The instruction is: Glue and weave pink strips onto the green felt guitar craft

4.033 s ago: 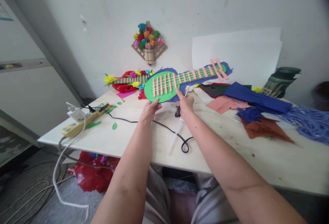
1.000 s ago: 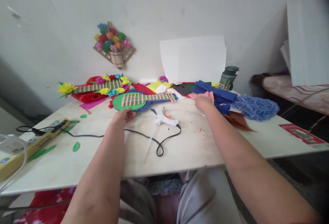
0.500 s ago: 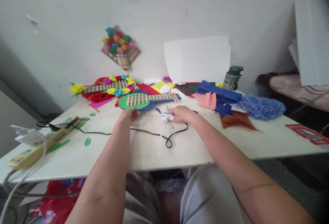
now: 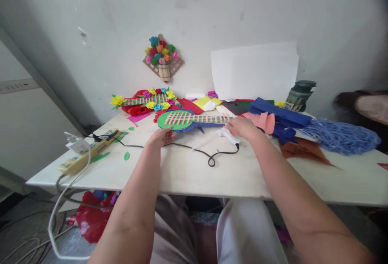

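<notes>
The paper guitar [image 4: 182, 119] lies in the middle of the white table [image 4: 188, 175], toward the far side. Its round green end is pinched by the left hand [image 4: 161, 137]. A second ago the right hand [image 4: 244, 129] was seen over by the pink paper [image 4: 264, 121] on the right. Then it was seen down on the white glue gun [image 4: 226, 135]. Now it is placed at the thin neck end of the guitar, and the glue gun is left lying just beside it. Whether anything is gripped by this hand cannot be told. So the guitar is now met at both ends, and the work seems to be back on the guitar itself. The black cord [image 4: 209, 159] is looped on the near side of the glue gun. No words can be read anywhere. The label on the green jar [image 4: 300, 93] at the far right is too small, and so are the marks on the yellow power strip [image 4: 87, 153] at the left.
</notes>
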Available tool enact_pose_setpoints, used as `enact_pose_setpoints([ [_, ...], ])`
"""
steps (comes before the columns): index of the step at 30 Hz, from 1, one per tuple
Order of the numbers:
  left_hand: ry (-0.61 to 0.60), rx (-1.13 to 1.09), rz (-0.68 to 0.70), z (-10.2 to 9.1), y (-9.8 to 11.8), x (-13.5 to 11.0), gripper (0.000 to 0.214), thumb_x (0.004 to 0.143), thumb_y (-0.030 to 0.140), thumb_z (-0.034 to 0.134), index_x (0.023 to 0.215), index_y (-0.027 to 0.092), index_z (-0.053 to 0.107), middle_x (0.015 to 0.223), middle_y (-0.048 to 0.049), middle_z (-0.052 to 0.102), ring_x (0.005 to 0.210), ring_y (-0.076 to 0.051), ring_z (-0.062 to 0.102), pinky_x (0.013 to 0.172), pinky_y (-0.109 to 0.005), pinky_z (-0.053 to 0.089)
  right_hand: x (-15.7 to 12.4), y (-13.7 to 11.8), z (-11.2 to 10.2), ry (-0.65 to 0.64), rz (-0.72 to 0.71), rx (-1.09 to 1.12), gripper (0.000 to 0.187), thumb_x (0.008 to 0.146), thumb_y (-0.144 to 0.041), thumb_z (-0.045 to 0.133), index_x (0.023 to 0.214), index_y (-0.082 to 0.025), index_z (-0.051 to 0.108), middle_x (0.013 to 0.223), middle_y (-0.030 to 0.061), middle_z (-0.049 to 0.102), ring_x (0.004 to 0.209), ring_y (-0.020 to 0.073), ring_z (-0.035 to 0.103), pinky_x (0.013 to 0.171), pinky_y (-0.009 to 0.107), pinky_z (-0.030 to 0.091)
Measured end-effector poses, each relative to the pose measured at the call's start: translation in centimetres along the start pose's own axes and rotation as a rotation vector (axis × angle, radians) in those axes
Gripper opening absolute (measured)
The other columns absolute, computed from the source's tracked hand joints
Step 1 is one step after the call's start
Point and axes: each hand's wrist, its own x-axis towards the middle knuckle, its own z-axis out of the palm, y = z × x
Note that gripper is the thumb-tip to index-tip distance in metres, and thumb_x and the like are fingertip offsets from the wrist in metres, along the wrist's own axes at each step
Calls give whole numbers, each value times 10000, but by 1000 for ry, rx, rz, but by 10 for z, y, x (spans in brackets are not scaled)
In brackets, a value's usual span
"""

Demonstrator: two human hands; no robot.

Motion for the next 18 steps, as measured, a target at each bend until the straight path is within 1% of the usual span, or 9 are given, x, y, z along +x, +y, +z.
enact_pose_setpoints([
  [2,7,-2,-7,-4,1,-1,155,838,163,489,693,125,531,517,-42,580,421,-122,557,470,-248,511,2,-13,-4,102,-46,66,434,895,-443,303,973,-202,657,998,112,664,931,228,592,722,298,400],
  [4,25,-8,-9,-7,1,-2,163,836,163,489,684,126,534,514,-45,578,422,-125,554,475,-254,512,6,-29,-6,193,-110,101,434,900,-453,290,960,-220,653,982,91,671,913,216,592,716,290,392],
  [7,45,-39,16,-11,0,-3,181,839,168,484,675,117,542,523,-60,587,443,-132,567,486,-259,516,13,-46,-7,229,-149,115,443,901,-461,285,946,-220,653,968,87,674,903,208,587,703,278,385],
  [9,52,-66,45,-16,0,-5,193,846,167,472,678,109,547,528,-67,591,458,-133,575,488,-257,517,19,-47,-6,240,-148,123,446,900,-459,284,941,-215,655,973,93,671,894,206,588,690,274,385],
  [12,89,-120,96,-24,2,-8,207,858,157,453,675,108,538,519,-55,584,443,-118,566,483,-241,513,24,-34,-2,239,-103,128,408,872,-475,344,924,-220,658,983,88,665,893,205,590,674,268,391],
  [14,115,-154,117,-28,3,-9,212,864,160,444,682,105,536,520,-51,583,447,-113,570,492,-238,517,24,-22,2,107,-50,106,367,793,-517,469,859,-217,670,941,81,671,869,210,599,661,268,402],
  [16,131,-161,114,-30,4,-9,211,865,155,442,684,103,537,515,-48,579,444,-111,570,489,-231,514,22,-14,7,-70,17,50,431,678,-589,567,833,-202,677,919,96,672,863,237,604,669,291,419],
  [18,135,-154,102,-30,4,-8,205,862,150,445,686,102,539,515,-49,577,444,-114,571,485,-231,513,19,-12,13,-140,53,2,476,610,-582,628,877,-191,676,963,113,664,897,258,601,698,317,431],
])
